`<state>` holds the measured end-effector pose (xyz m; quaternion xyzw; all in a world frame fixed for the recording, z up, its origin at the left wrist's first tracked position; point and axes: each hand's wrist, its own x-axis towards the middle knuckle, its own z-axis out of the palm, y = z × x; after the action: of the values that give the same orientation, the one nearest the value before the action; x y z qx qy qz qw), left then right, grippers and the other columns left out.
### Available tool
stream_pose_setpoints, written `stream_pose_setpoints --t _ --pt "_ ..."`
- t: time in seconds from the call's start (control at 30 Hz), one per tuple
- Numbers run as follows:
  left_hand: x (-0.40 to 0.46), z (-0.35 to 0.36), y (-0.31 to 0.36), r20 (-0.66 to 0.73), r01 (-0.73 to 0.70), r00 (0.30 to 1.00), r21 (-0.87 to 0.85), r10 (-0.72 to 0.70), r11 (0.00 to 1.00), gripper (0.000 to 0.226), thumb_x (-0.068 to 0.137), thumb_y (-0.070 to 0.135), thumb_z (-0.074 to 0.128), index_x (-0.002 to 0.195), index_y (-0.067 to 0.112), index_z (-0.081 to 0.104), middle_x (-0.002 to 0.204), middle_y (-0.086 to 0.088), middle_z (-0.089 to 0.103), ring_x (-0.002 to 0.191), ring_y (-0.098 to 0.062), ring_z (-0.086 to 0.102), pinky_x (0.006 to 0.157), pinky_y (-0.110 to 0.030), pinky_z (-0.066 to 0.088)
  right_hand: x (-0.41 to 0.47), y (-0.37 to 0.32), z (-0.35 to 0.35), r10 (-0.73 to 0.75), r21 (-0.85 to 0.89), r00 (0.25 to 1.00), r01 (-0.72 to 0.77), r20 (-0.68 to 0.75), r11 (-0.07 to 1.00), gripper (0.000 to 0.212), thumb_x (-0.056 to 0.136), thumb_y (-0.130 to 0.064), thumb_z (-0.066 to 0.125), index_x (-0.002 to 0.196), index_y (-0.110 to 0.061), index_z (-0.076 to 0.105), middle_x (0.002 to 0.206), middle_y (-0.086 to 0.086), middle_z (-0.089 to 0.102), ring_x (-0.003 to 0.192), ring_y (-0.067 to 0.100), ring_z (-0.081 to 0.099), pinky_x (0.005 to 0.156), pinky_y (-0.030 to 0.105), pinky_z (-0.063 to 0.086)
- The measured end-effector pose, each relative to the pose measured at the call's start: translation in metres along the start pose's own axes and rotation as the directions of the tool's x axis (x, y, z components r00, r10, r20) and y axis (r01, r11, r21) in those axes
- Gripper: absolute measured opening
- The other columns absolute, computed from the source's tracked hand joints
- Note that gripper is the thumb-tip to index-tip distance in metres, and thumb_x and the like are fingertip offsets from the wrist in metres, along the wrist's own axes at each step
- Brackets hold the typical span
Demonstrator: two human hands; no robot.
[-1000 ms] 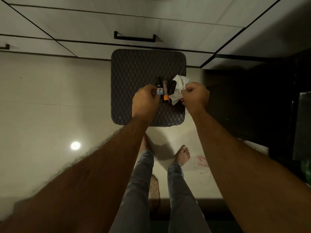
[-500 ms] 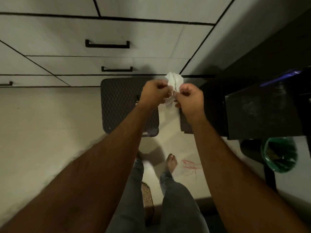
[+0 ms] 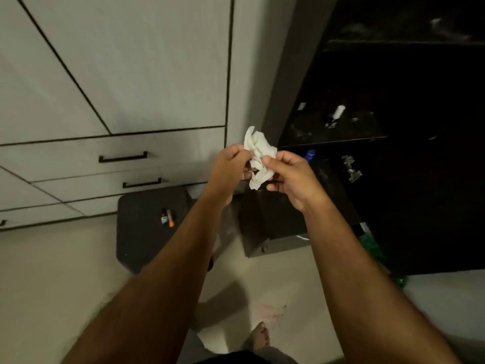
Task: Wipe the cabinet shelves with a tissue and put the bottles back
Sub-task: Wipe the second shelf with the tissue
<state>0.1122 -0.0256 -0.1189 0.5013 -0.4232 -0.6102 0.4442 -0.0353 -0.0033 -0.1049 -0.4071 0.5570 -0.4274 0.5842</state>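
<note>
Tissue (image 3: 258,158) crumpled, long axis upright, tip up; left hand (image 3: 231,170) and right hand (image 3: 288,177) pinch it between curled fingers.

The dark open cabinet (image 3: 393,101) is too dim to make out; small pale items on its shelf (image 3: 338,114) are blurred beyond telling. Two small bottles (image 3: 167,218) on the dark woven stool (image 3: 141,232) show unreadable labels. The left forearm hides the stool's near right corner.

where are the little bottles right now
In the head view they lie side by side on the dark stool at lower left, the bottles just left of the left forearm, below the drawers.
</note>
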Motion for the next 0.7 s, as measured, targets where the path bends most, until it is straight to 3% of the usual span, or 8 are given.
stream_pose_setpoints --t 0.23,0.37,0.5,0.57,0.7 --pt "-0.023 0.113 0.057 0.104 -0.199 0.974 -0.01 0.199 0.98 0.013 0.096 0.014 0.054 0.095 0.011 0.067 0.084 -0.004 0.072 0.074 -0.012 0.066 0.069 -0.028 0.053 -0.048 -0.07 -0.101 -0.204 0.056 0.974 0.21 -0.097 0.976 0.004 0.094 -0.014 0.06 0.096 -0.011 0.061 0.09 0.008 0.073 0.077 0.023 0.071 0.058 0.029 0.054" --pt "-0.021 0.154 0.089 0.15 -0.269 0.951 -0.024 0.27 0.963 0.011 0.096 0.013 0.056 0.099 0.01 0.067 0.088 -0.005 0.073 0.077 -0.014 0.067 0.07 -0.029 0.053 -0.059 -0.1 -0.134 -0.29 0.125 0.943 0.312 -0.164 0.942 0.018 0.093 -0.008 0.06 0.111 -0.01 0.061 0.095 0.009 0.073 0.084 0.026 0.071 0.06 0.028 0.055" --pt "-0.017 0.183 0.119 0.181 -0.347 0.92 -0.038 0.348 0.937 0.011 0.096 0.013 0.057 0.101 0.013 0.067 0.089 -0.002 0.074 0.078 -0.012 0.069 0.064 -0.024 0.053 -0.062 -0.127 -0.156 -0.36 0.238 0.926 0.378 -0.117 0.895 0.031 0.091 -0.007 0.062 0.122 -0.009 0.06 0.101 0.01 0.071 0.087 0.023 0.069 0.069 0.033 0.056" --pt "-0.01 0.191 0.129 0.198 -0.38 0.904 -0.032 0.378 0.924 0.012 0.095 0.014 0.059 0.102 0.014 0.068 0.09 0.001 0.075 0.077 -0.008 0.067 0.06 -0.019 0.05 -0.059 -0.139 -0.163 -0.395 0.235 0.914 0.406 -0.095 0.883 0.037 0.088 -0.006 0.064 0.125 -0.01 0.06 0.105 0.009 0.071 0.091 0.023 0.068 0.079 0.041 0.056" --pt "0.014 0.205 0.144 0.219 -0.419 0.888 0.025 0.404 0.908 0.016 0.095 0.017 0.06 0.107 0.014 0.07 0.096 0.002 0.074 0.079 -0.007 0.065 0.063 -0.018 0.051 -0.044 -0.162 -0.173 -0.407 0.135 0.898 0.43 -0.165 0.893 0.029 0.088 -0.008 0.065 0.118 -0.01 0.066 0.1 0.008 0.072 0.087 0.021 0.068 0.074 0.038 0.055"
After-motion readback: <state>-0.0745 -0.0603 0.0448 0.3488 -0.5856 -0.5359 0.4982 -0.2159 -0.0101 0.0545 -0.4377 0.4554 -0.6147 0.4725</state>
